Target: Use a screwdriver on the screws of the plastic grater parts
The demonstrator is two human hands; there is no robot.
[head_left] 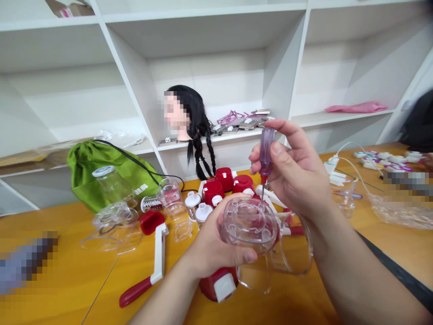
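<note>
Purple-handled screwdriver (266,149) stands pinched in the right hand (294,169), its thin steel shaft reaching down into a clear plastic cup-shaped housing (248,225) that the left hand (216,239) cradles with curled fingers at lower centre: light, stiff, slippery, best held by its rim.

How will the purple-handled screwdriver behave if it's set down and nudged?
The purple screwdriver will probably roll, since its handle looks round. It likely feels light, being small and plastic-looking. Its thin steel shaft looks stiff.
</note>
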